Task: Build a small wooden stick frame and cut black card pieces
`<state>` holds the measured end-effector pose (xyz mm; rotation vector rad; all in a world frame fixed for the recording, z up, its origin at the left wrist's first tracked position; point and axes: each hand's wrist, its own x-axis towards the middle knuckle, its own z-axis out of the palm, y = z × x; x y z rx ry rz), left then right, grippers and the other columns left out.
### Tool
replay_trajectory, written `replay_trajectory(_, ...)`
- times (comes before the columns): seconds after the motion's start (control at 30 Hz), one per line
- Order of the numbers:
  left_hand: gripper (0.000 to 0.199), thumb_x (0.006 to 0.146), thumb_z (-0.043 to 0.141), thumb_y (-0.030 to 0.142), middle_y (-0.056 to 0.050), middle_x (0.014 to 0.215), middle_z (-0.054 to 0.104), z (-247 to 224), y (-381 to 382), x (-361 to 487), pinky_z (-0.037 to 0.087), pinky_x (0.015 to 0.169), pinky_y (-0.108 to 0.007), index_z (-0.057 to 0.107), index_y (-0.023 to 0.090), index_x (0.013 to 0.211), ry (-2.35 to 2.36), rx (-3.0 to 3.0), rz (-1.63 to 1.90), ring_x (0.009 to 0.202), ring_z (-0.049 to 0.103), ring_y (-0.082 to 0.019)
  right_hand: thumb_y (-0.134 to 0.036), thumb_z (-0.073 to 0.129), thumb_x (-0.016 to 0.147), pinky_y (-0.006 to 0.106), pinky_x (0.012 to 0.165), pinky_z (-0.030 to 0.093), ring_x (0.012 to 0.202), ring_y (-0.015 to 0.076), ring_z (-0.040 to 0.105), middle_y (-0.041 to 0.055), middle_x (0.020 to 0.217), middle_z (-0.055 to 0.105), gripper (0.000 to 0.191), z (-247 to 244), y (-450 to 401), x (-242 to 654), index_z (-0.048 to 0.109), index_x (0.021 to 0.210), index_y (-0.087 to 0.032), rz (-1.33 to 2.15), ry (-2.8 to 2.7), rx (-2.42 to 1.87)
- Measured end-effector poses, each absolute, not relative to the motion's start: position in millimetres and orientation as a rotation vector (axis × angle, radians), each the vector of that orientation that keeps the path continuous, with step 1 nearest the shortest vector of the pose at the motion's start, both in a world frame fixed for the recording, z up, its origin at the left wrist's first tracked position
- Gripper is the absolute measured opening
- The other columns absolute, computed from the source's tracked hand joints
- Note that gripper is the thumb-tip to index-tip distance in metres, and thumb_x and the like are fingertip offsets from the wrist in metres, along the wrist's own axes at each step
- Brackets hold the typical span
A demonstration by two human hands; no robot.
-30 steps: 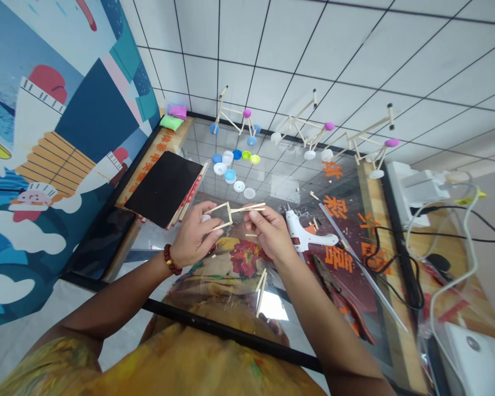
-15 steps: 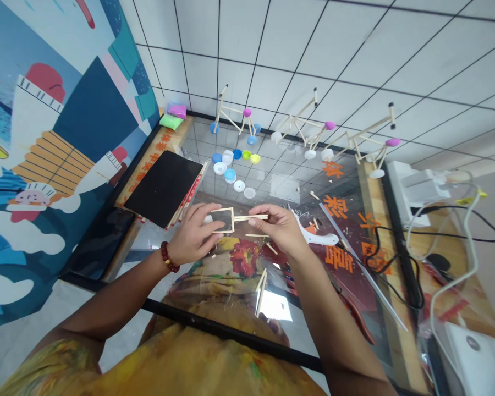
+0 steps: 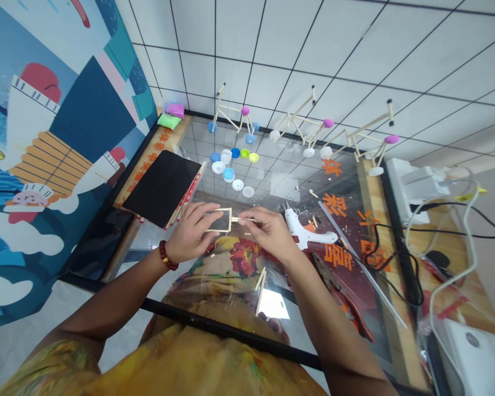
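Observation:
My left hand (image 3: 192, 234), with a dark red beaded bracelet on the wrist, grips a small rectangular frame of pale wooden sticks (image 3: 230, 220) by its left part. My right hand (image 3: 268, 232) pinches thin wooden sticks (image 3: 236, 219) whose left end meets the right side of the frame. Whether they are joined there I cannot tell. Just right of my right hand lies a white hot glue gun (image 3: 311, 235). Two loose wooden sticks (image 3: 260, 289) rest on the glass tabletop nearer to me.
Bottle caps (image 3: 228, 175) lie mid-table. Three stick models with caps and pink balls (image 3: 328, 123) stand along the back. Black sheets (image 3: 163, 187) are stacked at left. Red-handled pliers (image 3: 357, 316), a clear rod (image 3: 363, 267) and cables (image 3: 416, 275) are at right.
My right hand has shifted slightly left along the sticks, closer to the frame, uncovering more of the glue gun and pliers. My left hand still holds the frame.

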<state>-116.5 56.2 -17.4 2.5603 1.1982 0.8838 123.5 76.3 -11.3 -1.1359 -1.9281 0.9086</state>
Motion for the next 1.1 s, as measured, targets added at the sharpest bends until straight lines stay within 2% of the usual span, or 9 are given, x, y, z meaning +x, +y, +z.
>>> replay_trajectory(0.17, 0.049, 0.087, 0.056, 0.023, -0.016, 0.127, 0.055, -19, 57, -116, 0.045, 0.097, -0.047, 0.049, 0.019, 0.136, 1.157, 2.52, 0.869, 0.116, 0.051, -0.03, -0.028, 0.058, 0.091, 0.032, 0.074, 0.051, 0.081, 0.0188, 0.065, 0.0043, 0.086, 0.07, 0.015, -13, 74, 117, 0.072, 0.091, -0.024, 0.816, -1.873, -1.12)
replay_trajectory(0.37, 0.065, 0.082, 0.058, 0.018, -0.016, 0.119, 0.054, -22, 55, -114, 0.049, 0.092, -0.044, 0.039, 0.017, 0.144, 1.162, 2.498, 0.877, 0.109, 0.054, -0.028, -0.025, 0.055, 0.093, 0.032, 0.077, 0.052, 0.084, 0.0182, 0.065, 0.0052, 0.09, 0.069, 0.016, -14, 73, 115, 0.071, 0.096, -0.024, 0.777, -1.929, -1.031)
replay_trajectory(0.57, 0.064, 0.08, 0.057, 0.016, -0.013, 0.112, 0.056, -24, 52, -110, 0.05, 0.089, -0.043, 0.042, 0.02, 0.142, 1.214, 2.478, 0.928, 0.104, 0.055, -0.026, -0.024, 0.051, 0.093, 0.034, 0.077, 0.053, 0.084, 0.0192, 0.065, 0.0065, 0.089, 0.068, 0.021, -10, 72, 118, 0.072, 0.095, -0.024, 0.741, -1.99, -1.021)
replay_trajectory(0.9, 0.061, 0.076, 0.057, 0.012, -0.014, 0.11, 0.058, -23, 49, -109, 0.048, 0.087, -0.042, 0.048, 0.016, 0.136, 1.308, 2.525, 0.93, 0.101, 0.055, -0.027, -0.014, 0.048, 0.091, 0.033, 0.075, 0.053, 0.083, 0.019, 0.063, 0.008, 0.093, 0.067, 0.026, -17, 65, 112, 0.07, 0.102, -0.023, 0.481, -2.153, -0.957)
replay_trajectory(1.1, 0.063, 0.076, 0.056, 0.011, -0.013, 0.11, 0.058, -23, 47, -107, 0.047, 0.087, -0.041, 0.045, 0.018, 0.138, 1.207, 2.536, 0.944, 0.1, 0.056, -0.026, -0.017, 0.049, 0.092, 0.033, 0.075, 0.053, 0.084, 0.0193, 0.064, 0.0083, 0.093, 0.067, 0.025, -15, 61, 107, 0.07, 0.103, -0.024, 0.462, -2.13, -1.031)
